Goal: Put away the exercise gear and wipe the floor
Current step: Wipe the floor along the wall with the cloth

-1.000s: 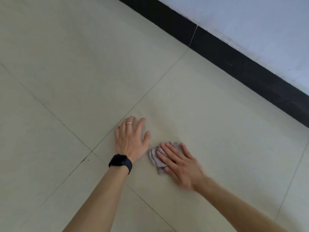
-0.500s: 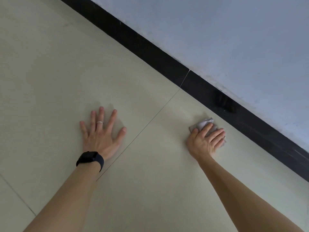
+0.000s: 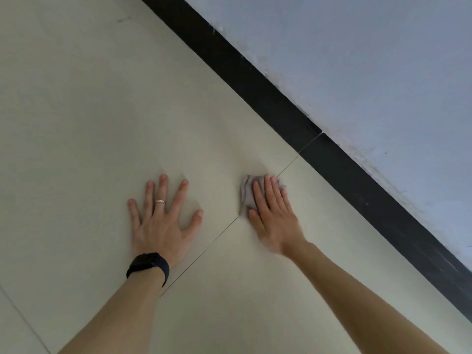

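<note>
Right hand (image 3: 274, 218) presses straight fingers on the cloth (image 3: 246, 192) (bunched beneath them); left hand (image 3: 161, 221) splayed on floor (image 3: 76, 123).

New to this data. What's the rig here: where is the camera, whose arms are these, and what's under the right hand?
There is no machine here: a person works with two bare hands. The one camera is a wide-angle one worn on the head, looking forward and down, so both arms enter from the bottom edge. The surface is a pale tiled floor, which meets a black skirting board and a light wall. The left hand, with a ring and a black watch, lies flat on the floor with fingers spread and holds nothing. The right hand presses a small crumpled grey cloth onto the floor with straight fingers, by a tile joint. No exercise gear is in view.
</note>
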The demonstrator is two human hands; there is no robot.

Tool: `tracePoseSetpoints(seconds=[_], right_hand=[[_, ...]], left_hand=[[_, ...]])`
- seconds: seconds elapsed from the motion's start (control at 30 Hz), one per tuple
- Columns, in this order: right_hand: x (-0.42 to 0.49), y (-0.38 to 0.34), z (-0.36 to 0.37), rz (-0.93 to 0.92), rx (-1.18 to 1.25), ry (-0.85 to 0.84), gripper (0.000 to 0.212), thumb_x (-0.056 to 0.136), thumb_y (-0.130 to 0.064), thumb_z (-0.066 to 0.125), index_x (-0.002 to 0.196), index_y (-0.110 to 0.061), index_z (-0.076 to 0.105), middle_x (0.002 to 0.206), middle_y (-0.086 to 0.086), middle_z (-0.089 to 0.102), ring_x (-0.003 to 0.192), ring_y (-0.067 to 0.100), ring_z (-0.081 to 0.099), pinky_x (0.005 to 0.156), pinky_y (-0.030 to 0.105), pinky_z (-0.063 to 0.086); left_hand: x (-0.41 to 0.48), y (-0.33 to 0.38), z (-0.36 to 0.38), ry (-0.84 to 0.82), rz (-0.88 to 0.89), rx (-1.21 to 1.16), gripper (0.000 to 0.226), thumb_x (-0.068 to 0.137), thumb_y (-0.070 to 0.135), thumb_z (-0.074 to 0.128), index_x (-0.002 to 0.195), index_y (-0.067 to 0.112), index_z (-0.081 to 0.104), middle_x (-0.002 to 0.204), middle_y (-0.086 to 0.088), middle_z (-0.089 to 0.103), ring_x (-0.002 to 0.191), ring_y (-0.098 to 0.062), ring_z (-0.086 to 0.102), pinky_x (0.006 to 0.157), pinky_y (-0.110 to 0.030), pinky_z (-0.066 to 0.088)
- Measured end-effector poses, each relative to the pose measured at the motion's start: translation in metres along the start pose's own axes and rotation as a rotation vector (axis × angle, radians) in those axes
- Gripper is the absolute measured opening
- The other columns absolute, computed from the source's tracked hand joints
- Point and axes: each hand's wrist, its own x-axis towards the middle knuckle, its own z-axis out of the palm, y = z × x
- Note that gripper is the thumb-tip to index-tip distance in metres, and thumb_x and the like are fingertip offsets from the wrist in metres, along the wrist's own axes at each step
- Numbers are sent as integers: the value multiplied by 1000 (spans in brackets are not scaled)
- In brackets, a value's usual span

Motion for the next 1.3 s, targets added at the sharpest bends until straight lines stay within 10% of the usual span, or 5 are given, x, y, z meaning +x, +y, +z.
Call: tracePoseSetpoints(seconds=[0.4,0.6,0.87,1.1,1.3], right_hand=[[-54,0,7,-287,-69,-54,59,107,-41,20,159,-15,9,167,6,1,154,23,-2,125,45,5],[-11,-8,16,517,92,113,63,101,-44,8,159,-22,-3,167,6,-10,152,20,-14,124,47,-1],[-107,-68,38,-338,-64,-1,59,105,-47,13,160,-25,5,167,0,-1,154,16,-6,123,47,12],[-98,-92,47,444,124,22,65,101,-48,6,158,-21,-8,165,15,-14,152,28,-18,122,51,-6],[-195,-191,82,-556,-40,-29,59,105,-42,24,159,-22,14,166,11,6,154,26,1,123,50,10]], left_hand=[[0,1,-7,-15,-19,-36,72,89,73,23,155,46,8,167,4,1,153,-21,-4,120,-57,3],[1,2,-8,-34,-7,-22,71,91,73,24,154,47,4,166,4,-5,152,-21,-10,120,-56,-2],[0,-1,-25,-229,82,-18,74,91,75,15,152,45,-15,163,0,-25,148,-21,-26,118,-57,-14],[-120,-100,-48,-85,-22,-25,58,100,59,17,153,48,-6,164,5,-20,149,-16,-24,118,-52,-16],[-171,-136,-35,-181,-167,-11,59,99,62,12,152,50,-11,163,9,-22,149,-15,-23,119,-54,-13]])
